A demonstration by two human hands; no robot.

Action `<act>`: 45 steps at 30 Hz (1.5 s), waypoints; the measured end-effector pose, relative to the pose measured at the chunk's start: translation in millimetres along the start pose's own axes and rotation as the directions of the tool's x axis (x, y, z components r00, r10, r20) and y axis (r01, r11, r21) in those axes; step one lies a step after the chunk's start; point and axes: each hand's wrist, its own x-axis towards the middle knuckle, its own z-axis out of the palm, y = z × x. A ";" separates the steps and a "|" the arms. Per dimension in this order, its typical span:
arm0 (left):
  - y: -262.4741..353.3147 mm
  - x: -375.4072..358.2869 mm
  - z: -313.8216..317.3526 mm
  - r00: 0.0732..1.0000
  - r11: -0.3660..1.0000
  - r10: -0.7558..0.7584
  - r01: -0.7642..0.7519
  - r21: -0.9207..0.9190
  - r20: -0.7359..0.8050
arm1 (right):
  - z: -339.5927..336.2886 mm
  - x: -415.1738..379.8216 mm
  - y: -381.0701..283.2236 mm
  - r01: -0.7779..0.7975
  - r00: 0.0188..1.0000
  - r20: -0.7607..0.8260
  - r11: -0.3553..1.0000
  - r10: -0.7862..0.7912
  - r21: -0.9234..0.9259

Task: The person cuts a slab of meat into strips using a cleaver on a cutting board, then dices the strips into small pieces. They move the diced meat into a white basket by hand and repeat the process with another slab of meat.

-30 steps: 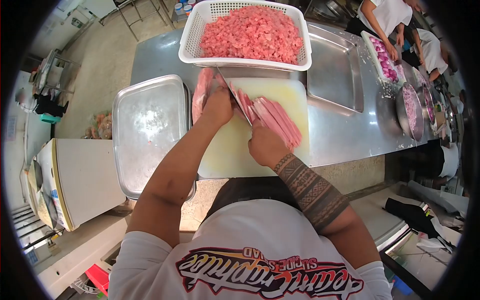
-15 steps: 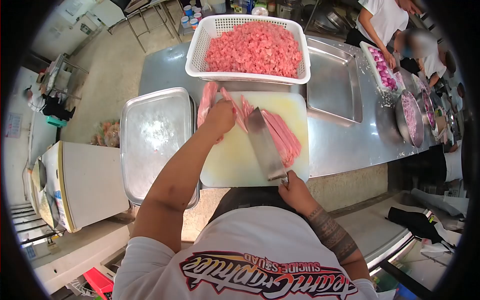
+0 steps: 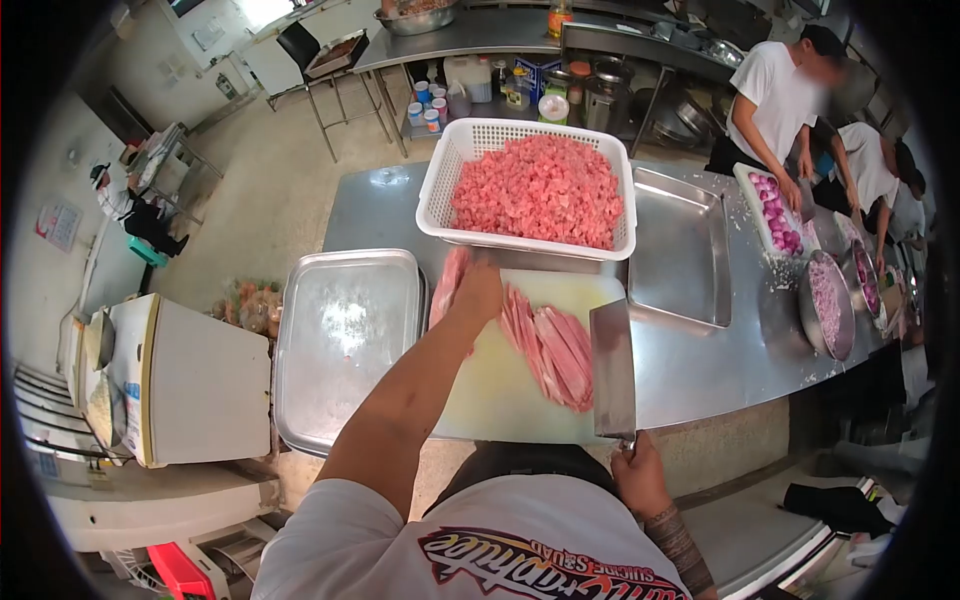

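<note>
A white cutting board point(image 3: 482, 400) lies on the metal table, with long strips of pink meat point(image 3: 556, 355) across its middle. My left hand point(image 3: 480, 292) is at the board's upper left corner, on or beside a larger piece of meat point(image 3: 449, 284); its fingers are mostly hidden. A wide cleaver point(image 3: 613, 370) is at the board's right edge, to the right of the strips, its handle gripped in my right hand point(image 3: 642, 476). Behind the board, a white perforated basket point(image 3: 432, 205) holds diced meat point(image 3: 540, 190).
A metal tray point(image 3: 345, 340) is left of the board, and a deep metal pan point(image 3: 680, 262) is right of the basket. At the far right, people handle purple onions near a white board point(image 3: 757, 218) and a metal bowl point(image 3: 840, 335).
The cleaver and my right hand have moved right, away from the meat strips. The view has shifted, showing more of the room ahead.
</note>
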 end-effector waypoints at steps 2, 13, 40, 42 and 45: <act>12.6 -9.8 -13.9 0.999 0.999 -0.050 0.050 0.005 0.022 | 2.5 4.4 11.9 0.023 1.000 -0.012 1.000 -0.023 0.003; 51.6 -78.6 -16.3 0.997 0.922 -0.026 -0.004 -0.388 -0.073 | 1.9 21.7 12.5 0.213 0.977 0.024 0.977 -0.213 0.010; 9.2 -191.5 -66.1 0.908 0.591 -0.350 0.024 -0.806 -0.230 | 79.5 -1.2 -120.7 0.500 0.854 -0.089 0.856 -0.513 -0.133; 4.1 -194.9 -72.0 0.910 0.633 -0.316 -0.009 -0.774 -0.269 | 118.2 36.1 -85.4 0.332 0.942 0.059 0.900 -0.330 -0.282; 10.2 -192.7 -64.1 0.895 0.613 -0.308 -0.074 -0.787 -0.324 | 139.3 56.5 -65.3 0.276 0.961 0.087 0.884 -0.263 -0.377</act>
